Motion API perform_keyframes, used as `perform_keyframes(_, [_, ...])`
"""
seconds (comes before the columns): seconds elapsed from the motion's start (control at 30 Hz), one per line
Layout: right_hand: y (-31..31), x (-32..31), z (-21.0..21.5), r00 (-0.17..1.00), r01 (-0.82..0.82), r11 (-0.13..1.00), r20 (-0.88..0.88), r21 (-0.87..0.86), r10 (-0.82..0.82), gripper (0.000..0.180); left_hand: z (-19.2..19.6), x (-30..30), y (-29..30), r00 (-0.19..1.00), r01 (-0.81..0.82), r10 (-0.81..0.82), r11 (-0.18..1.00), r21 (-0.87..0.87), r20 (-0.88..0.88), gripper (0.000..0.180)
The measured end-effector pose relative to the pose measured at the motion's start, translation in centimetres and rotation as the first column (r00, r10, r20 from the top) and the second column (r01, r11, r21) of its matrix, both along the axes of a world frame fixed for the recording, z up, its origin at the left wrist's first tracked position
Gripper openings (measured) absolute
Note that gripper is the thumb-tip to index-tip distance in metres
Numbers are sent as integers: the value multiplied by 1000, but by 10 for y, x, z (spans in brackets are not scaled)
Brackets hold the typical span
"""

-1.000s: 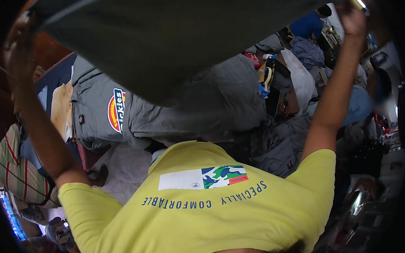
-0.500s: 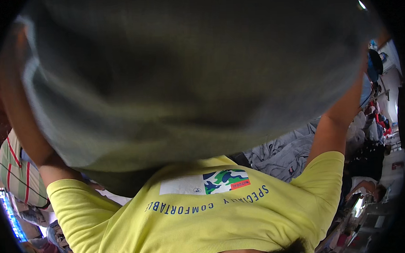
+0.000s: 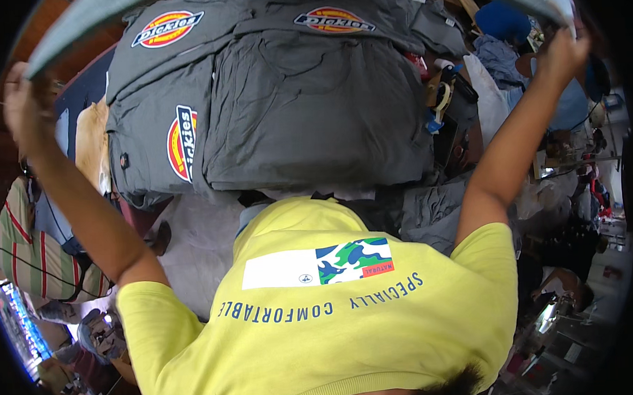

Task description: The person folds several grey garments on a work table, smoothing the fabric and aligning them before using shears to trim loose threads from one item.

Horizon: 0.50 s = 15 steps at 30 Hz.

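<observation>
Two arms (image 3: pixel 87 204) stretch out wide and far, elbows slightly bent, as I watch. My left hand (image 3: pixel 24 108), blurred, and right hand (image 3: pixel 563 54) pinch opposite ends of a pale cloth (image 3: pixel 83 27), raised at the far side beyond grey clothes (image 3: pixel 313 120).

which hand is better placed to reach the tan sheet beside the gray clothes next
Left, probably: the left hand is nearer the tan sheet, while the right hand is across the gray clothes. Both seem to grip the raised cloth, so neither looks free.
</observation>
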State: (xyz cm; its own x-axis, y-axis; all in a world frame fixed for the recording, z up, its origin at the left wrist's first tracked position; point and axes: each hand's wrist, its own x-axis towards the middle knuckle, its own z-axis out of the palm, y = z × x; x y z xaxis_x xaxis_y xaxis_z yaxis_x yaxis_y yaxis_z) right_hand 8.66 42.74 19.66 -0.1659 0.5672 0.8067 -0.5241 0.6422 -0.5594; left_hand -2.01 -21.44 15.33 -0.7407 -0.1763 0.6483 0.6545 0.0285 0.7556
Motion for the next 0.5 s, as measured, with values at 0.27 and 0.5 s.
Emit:
perform_keyframes(0.27, [-37,116,-303,769,-14,487,302,-873,564,26,-286,79,11,586,213,-675,662,718,449,25])
perform_keyframes(0.5, [-65,141,-344,737,107,567,448,-817,507,21,-319,113,41,518,-178,-645,561,808,562,39])
